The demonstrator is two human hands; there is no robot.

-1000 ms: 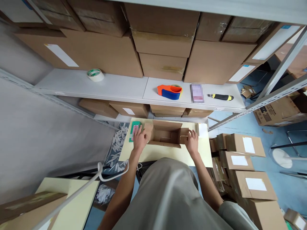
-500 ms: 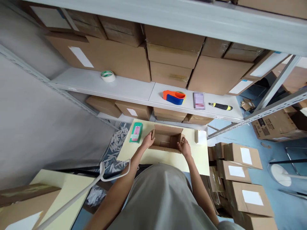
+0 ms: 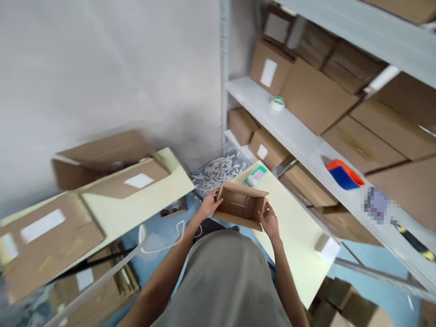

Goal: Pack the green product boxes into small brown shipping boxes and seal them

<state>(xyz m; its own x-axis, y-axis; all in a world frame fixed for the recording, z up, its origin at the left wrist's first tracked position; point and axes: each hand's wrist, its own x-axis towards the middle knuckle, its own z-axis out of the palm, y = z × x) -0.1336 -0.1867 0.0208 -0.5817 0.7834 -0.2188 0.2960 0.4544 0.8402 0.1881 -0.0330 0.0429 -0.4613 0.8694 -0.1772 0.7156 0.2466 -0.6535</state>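
Between my two hands is a small cardboard box (image 3: 238, 204) with its top flaps up and its inside bare. My left hand (image 3: 210, 203) grips the box's left end, and my right hand (image 3: 270, 221) grips the right end. The box is tilted and overlaps the left edge of the pale yellow table (image 3: 293, 245); whether it touches the table I cannot tell. Just beyond it lies a green and pink package (image 3: 255, 176). A small white box (image 3: 327, 247) sits at the table's right end.
On the left, a second table (image 3: 136, 211) bears an open carton (image 3: 102, 159) and a flat taped carton (image 3: 51, 240). A shelf (image 3: 299, 136) at right holds a tape roll (image 3: 278, 103), an orange and blue tape dispenser (image 3: 344, 174) and a yellow-black utility knife (image 3: 413, 240). White scraps (image 3: 218, 170) litter the corner.
My view and body have turned left, bringing the second table and its cartons into sight. The small cardboard box has swung along in both hands, away from the table's middle.
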